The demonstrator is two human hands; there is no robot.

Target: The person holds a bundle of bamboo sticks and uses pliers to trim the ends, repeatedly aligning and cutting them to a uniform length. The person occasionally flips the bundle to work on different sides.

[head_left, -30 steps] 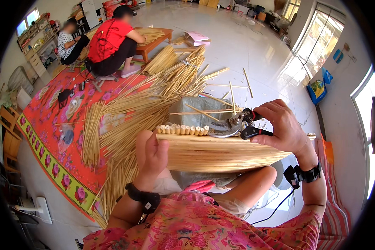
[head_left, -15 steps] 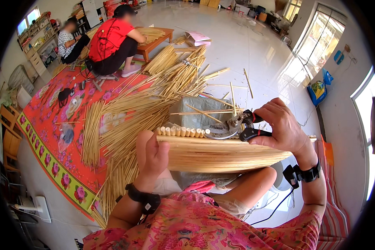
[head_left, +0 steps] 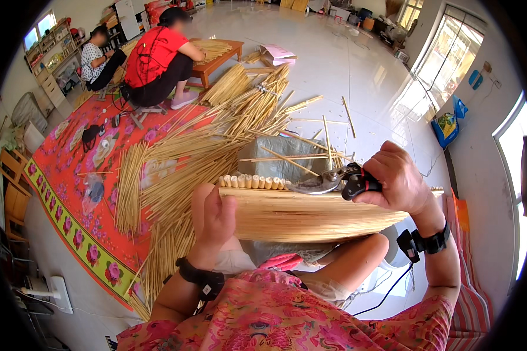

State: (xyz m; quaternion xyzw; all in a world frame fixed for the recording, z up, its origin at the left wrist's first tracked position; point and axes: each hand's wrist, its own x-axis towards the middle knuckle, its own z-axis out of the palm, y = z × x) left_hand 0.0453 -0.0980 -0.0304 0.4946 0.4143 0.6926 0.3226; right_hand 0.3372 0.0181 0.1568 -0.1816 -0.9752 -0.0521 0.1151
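Observation:
A panel of pale straw stalks (head_left: pixel 316 216) lies across my lap, bowed by the lens. A row of thick, round cut stalk ends (head_left: pixel 255 182) stands along its far edge. My left hand (head_left: pixel 214 216) is closed on the panel's left end, thumb up at its near side. My right hand (head_left: pixel 395 178) grips pruning shears (head_left: pixel 316 185) by their black and red handles, which are squeezed together. The shears' curved metal blade points left along the far edge, beside the last of the cut ends. Whether a stalk is between the blades is hard to see.
Loose stalks (head_left: pixel 187 181) are heaped at left on a red floral mat (head_left: pixel 58 158). Beyond the panel stands a grey wrapped block (head_left: pixel 275 153) with several sticks on it. Two people sit far left near a low wooden table (head_left: pixel 216 64). A blue-yellow bag (head_left: pixel 448 126) leans at the right wall.
The shears' handles, spread apart before, are now pressed together in my right fist. My left hand and the panel have hardly moved.

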